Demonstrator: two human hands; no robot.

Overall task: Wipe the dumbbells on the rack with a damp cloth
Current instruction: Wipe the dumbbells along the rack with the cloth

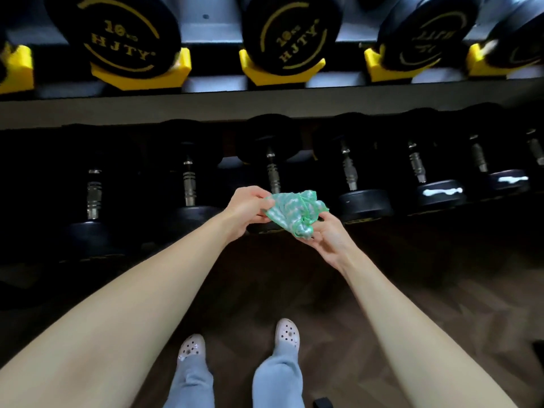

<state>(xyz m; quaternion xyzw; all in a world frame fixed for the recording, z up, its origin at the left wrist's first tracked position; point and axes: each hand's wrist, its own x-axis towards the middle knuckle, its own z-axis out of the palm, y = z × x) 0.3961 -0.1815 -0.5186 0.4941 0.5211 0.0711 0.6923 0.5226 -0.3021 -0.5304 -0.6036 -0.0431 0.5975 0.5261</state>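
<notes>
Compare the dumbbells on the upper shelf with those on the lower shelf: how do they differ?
The upper dumbbells show round end faces with yellow print and rest in yellow cradles. The lower dumbbells show their metal handles and lie in shadow. Both rows are black; neither is touched, since the left hand and right hand hold the cloth.

Single head-worn view, wide-angle, looking forward and steeply down. Rack [265,104] fills 12 o'clock, close; floor [259,278] and shoes [286,334] at 6 o'clock.
</notes>
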